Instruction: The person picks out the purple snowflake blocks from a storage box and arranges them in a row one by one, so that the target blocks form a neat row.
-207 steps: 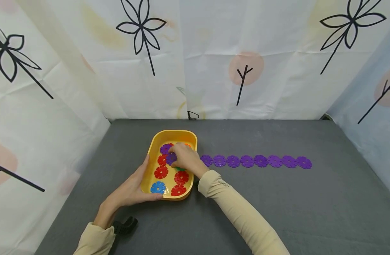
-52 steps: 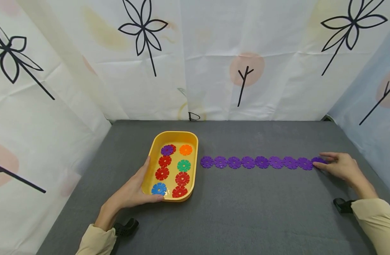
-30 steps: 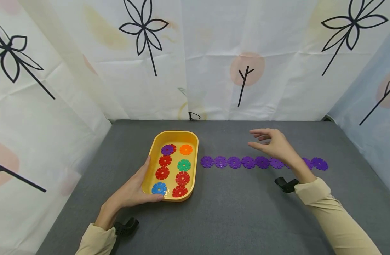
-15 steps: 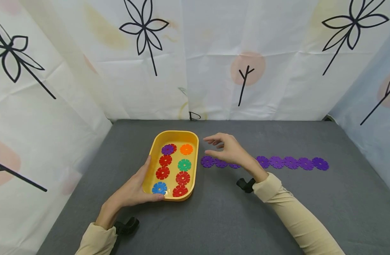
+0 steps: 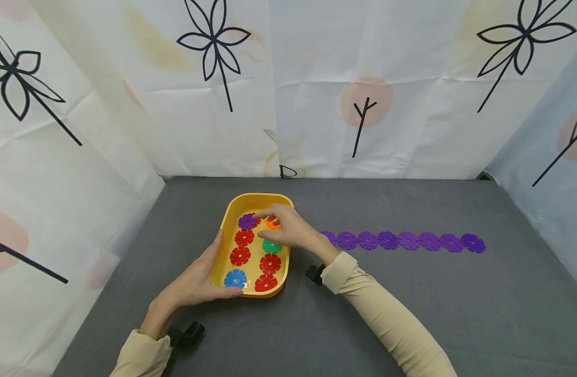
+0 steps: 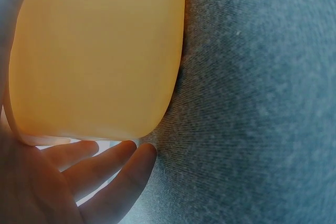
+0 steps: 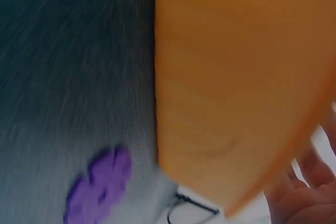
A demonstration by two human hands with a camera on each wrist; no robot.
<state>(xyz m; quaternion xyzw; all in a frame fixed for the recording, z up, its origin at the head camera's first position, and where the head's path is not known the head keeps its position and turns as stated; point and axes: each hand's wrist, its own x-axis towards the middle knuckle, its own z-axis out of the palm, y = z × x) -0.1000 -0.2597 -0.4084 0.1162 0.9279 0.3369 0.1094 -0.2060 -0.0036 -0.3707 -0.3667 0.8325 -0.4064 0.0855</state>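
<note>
My left hand (image 5: 194,277) holds the near left corner of a yellow tray (image 5: 214,272), thumb along the front rim and fingers against the left wall. The left wrist view shows those fingers beside the tray's wall (image 6: 100,56). Inside lie flower-shaped plastic discs: a purple disc (image 5: 246,221) partly over a red one, a blue disc (image 5: 235,278), a green disc (image 5: 271,246), an orange disc (image 5: 272,223) and several red discs (image 5: 270,263). Over the tray's right side is my right hand (image 5: 288,228), thumb and fingers apart near the purple disc, nothing between them. It partly hides the orange and green discs.
A row of several purple flower discs (image 5: 387,240) runs rightward from the tray across the grey tabletop (image 5: 387,309). My right forearm hides the row's left end. Patterned white curtains (image 5: 312,104) stand behind and at both sides.
My right hand took a purple disc from the tray, laid it at the row's right end, let go, and came back left over the tray. My left hand stayed on the tray.
</note>
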